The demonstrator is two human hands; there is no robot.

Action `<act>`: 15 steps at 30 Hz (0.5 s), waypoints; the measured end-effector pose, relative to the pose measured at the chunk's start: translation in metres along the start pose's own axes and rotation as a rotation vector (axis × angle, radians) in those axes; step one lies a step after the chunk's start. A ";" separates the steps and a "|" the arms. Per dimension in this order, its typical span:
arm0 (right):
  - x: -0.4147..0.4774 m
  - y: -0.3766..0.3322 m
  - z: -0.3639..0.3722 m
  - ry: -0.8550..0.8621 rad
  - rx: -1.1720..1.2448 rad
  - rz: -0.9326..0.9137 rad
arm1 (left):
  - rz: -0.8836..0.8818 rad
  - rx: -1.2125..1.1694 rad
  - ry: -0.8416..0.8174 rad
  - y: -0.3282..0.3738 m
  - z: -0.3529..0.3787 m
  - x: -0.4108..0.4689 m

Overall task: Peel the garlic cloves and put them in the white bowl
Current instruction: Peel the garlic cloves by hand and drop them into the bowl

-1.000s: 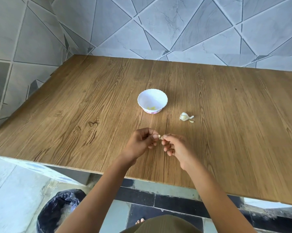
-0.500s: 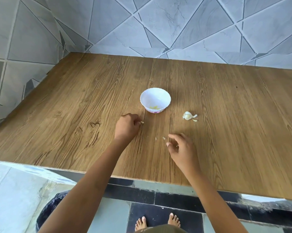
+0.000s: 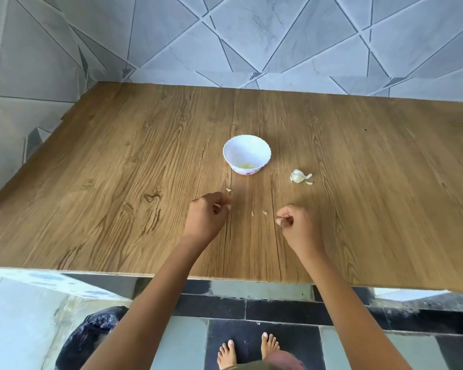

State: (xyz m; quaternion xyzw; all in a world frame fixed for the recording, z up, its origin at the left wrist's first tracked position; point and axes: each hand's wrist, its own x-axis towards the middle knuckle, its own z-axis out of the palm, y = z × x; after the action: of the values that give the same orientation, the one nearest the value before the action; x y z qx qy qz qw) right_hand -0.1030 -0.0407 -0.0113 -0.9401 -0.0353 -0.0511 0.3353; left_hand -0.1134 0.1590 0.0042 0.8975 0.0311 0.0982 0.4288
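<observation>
Curled-up fingers on the left hand (image 3: pixel 207 218), knuckles up, low over the brown wooden table (image 3: pixel 118 182); too tiny to tell what, if anything, inside that grip. Curled fingers on the right hand (image 3: pixel 299 227) too, thumb pressed to the first finger, and again too small to tell if on anything. Both hands apart, with little white crumbs of garlic skin (image 3: pixel 264 213) on the wood between them. Just past the left fingertips, a small pale bit of garlic (image 3: pixel 228 190), flat on the table. Farther back, near the middle of the table, the round white bowl with a wavy rim (image 3: pixel 241 153), upright, with some yellowish peeled garlic (image 3: pixel 246 165) at the bottom. To the right of the bowl, near but not touching, a white lump of unpeeled garlic cloves (image 3: pixel 297 176), with one loose little piece (image 3: pixel 309 183) just beside it. Behind the table, a grey tiled wall with slanted lines (image 3: pixel 251 36). Down below the near edge, a black bin bag (image 3: pixel 91 335) on the left and two bare feet (image 3: pixel 226 353) on dark floor tiles (image 3: pixel 278 340).
</observation>
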 end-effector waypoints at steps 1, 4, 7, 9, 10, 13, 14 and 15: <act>0.003 -0.003 0.001 -0.014 0.028 -0.007 | 0.000 -0.004 -0.007 0.000 0.000 -0.001; 0.010 -0.013 0.010 -0.066 0.124 -0.007 | -0.010 -0.015 -0.015 -0.001 0.000 -0.003; 0.010 -0.015 0.016 -0.103 0.189 0.018 | -0.011 -0.040 0.003 0.000 -0.002 -0.004; 0.006 -0.011 0.015 -0.110 0.164 0.012 | -0.012 -0.050 0.013 0.001 -0.004 -0.003; 0.005 -0.008 0.015 -0.104 0.131 -0.003 | -0.013 -0.050 0.015 0.002 -0.004 -0.003; 0.006 -0.007 0.019 -0.081 0.078 -0.037 | -0.021 -0.053 0.024 0.002 -0.004 -0.003; 0.008 -0.008 0.022 -0.087 0.080 -0.042 | -0.025 -0.052 0.029 0.002 -0.004 -0.004; 0.011 -0.012 0.025 -0.099 0.083 -0.044 | -0.031 -0.051 0.031 0.003 -0.003 -0.005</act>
State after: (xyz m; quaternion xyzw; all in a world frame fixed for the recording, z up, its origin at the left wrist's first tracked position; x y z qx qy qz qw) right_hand -0.0912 -0.0156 -0.0214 -0.9257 -0.0746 -0.0104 0.3706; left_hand -0.1193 0.1589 0.0081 0.8840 0.0490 0.1065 0.4526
